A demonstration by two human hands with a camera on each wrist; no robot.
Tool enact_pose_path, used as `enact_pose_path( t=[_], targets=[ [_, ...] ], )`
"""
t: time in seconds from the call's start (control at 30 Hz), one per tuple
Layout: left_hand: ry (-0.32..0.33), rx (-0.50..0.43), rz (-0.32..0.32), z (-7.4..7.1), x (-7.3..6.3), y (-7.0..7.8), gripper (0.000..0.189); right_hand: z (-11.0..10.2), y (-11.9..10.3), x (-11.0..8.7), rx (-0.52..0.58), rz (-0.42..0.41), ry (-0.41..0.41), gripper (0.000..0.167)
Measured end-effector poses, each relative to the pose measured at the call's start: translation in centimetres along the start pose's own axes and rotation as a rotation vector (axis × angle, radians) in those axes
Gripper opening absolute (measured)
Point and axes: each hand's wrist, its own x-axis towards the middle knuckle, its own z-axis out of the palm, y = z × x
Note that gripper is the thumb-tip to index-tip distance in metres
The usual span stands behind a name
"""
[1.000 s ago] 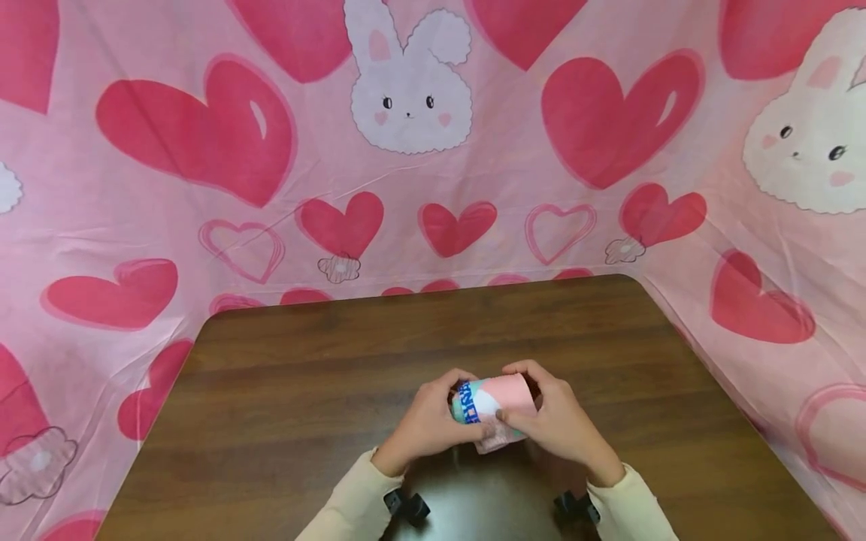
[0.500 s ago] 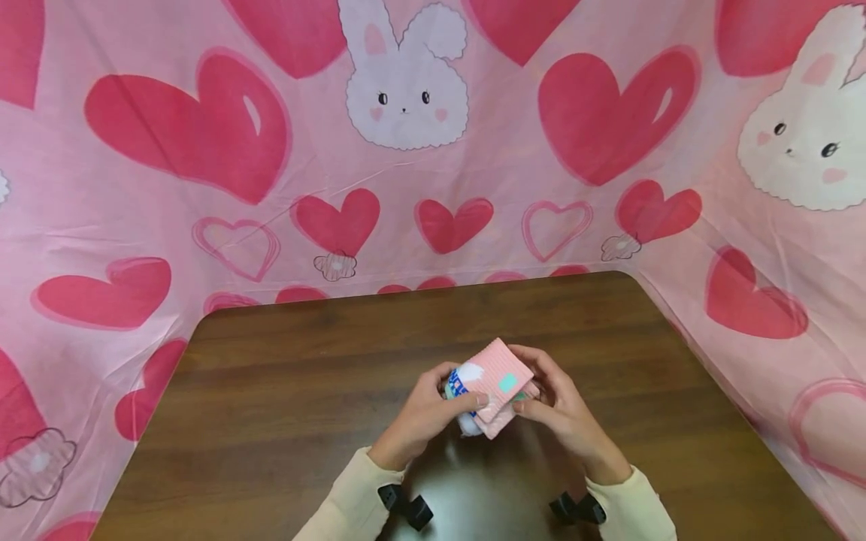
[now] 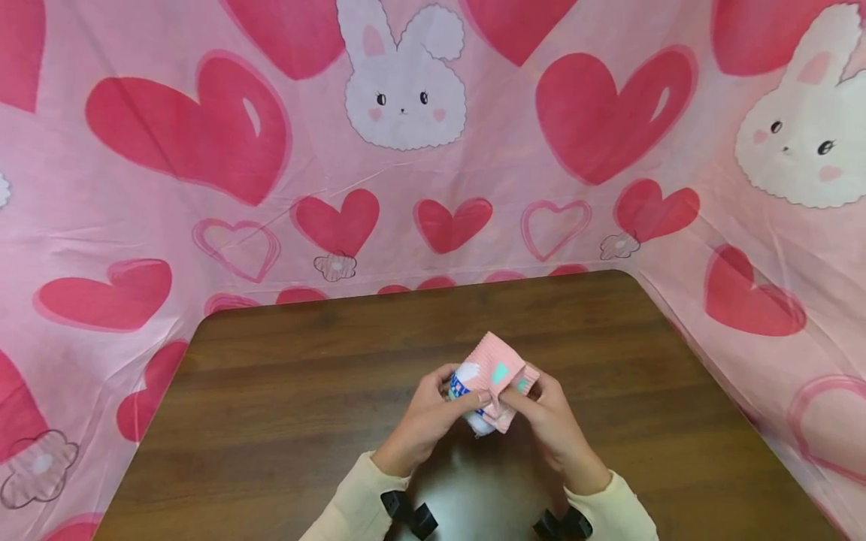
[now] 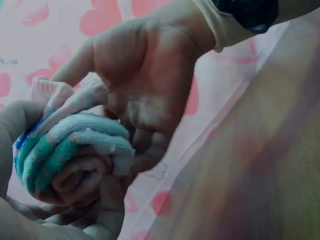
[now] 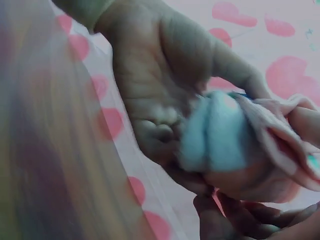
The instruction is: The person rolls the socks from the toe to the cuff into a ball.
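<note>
Shifting slightly left since the earlier frame, the right hand (image 3: 558, 428) creased the pink ribbed flap (image 3: 492, 353) of a rolled knit bundle (image 3: 465, 373), which had lain smoother half a second before. Fingers of both hands were curled round the bundle, the left hand (image 3: 426, 424) gripping its left side, over the near half of the wooden counter (image 3: 304, 391). Heart-and-rabbit fabric (image 3: 406, 169) hung beyond the far edge.

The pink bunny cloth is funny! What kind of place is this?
Probably an indoor spot set up for filming: a pink cloth with bunnies and hearts hangs behind and on both sides of a brown table, and small black wrist cameras are being worn.
</note>
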Motion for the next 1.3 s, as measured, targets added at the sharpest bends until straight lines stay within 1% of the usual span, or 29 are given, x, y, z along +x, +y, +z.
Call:
enact_pose_path(
  t=[0.07,0.13,0.23,0.27,0.33,0.4,0.5,0.6,0.67,0.73,0.87,0.93,0.97,1.0,1.07,1.13,1.17,1.2,1.23,1.3],
  targets=[
    [-0.014,-0.020,0.007,0.1,0.0,0.0,0.049,0.4,0.1,-0.1,0.009,0.043,0.041,0.033],
    [-0.035,-0.045,0.010,0.3,0.1,-0.1,0.049,0.7,0.2,-0.1,0.014,0.052,0.102,0.031],
    [-0.049,-0.062,0.025,0.5,0.1,-0.2,0.053,1.0,0.5,-0.1,-0.007,0.015,0.204,0.029],
    [-0.043,-0.050,0.040,0.6,0.0,-0.2,0.054,1.1,0.7,-0.1,-0.023,0.000,0.233,0.029],
    [-0.013,-0.006,0.091,0.7,-0.1,-0.1,0.058,1.1,0.9,-0.1,-0.062,-0.032,0.283,0.026],
    [0.036,0.055,0.172,0.9,-0.4,0.2,0.062,1.1,1.1,0.0,-0.104,-0.058,0.322,0.023],
    [0.105,0.177,0.333,1.3,-0.8,0.7,0.067,1.0,1.2,0.0,-0.207,-0.101,0.374,0.021],
    [0.174,0.337,0.502,1.7,-0.9,1.1,0.066,1.0,1.1,0.0,-0.303,-0.151,0.403,0.022],
    [0.213,0.432,0.604,2.0,-0.8,1.3,0.061,1.0,1.0,0.0,-0.347,-0.170,0.414,0.023],
    [0.255,0.516,0.709,2.1,-0.6,1.3,0.051,1.1,0.9,0.0,-0.378,-0.177,0.421,0.026],
    [0.312,0.634,0.912,2.3,-0.2,1.1,0.032,1.2,0.9,-0.1,-0.469,-0.186,0.444,0.031],
    [0.333,0.684,0.980,2.3,-0.1,1.0,0.026,1.2,1.0,-0.1,-0.507,-0.209,0.454,0.032],
    [0.338,0.702,1.001,2.3,0.0,1.0,0.024,1.2,1.1,-0.1,-0.523,-0.225,0.459,0.033],
    [0.341,0.715,1.016,2.4,0.0,1.0,0.022,1.1,1.1,-0.1,-0.535,-0.241,0.461,0.033],
    [0.350,0.718,1.024,2.4,0.1,1.0,0.018,1.1,1.2,-0.1,-0.557,-0.282,0.465,0.035],
    [0.359,0.694,1.002,2.4,0.1,1.0,0.014,1.1,1.3,-0.1,-0.585,-0.327,0.463,0.037],
    [0.353,0.662,0.986,2.4,0.1,1.1,0.013,1.0,1.3,0.0,-0.606,-0.350,0.459,0.038],
    [0.344,0.619,0.955,2.4,0.1,1.1,0.011,1.0,1.4,0.0,-0.632,-0.374,0.456,0.038],
    [0.331,0.564,0.909,2.4,0.1,1.2,0.010,1.0,1.4,0.0,-0.660,-0.401,0.452,0.039],
    [0.297,0.444,0.792,2.4,0.0,1.3,0.009,1.0,1.5,0.1,-0.726,-0.441,0.446,0.040]
  ],
)
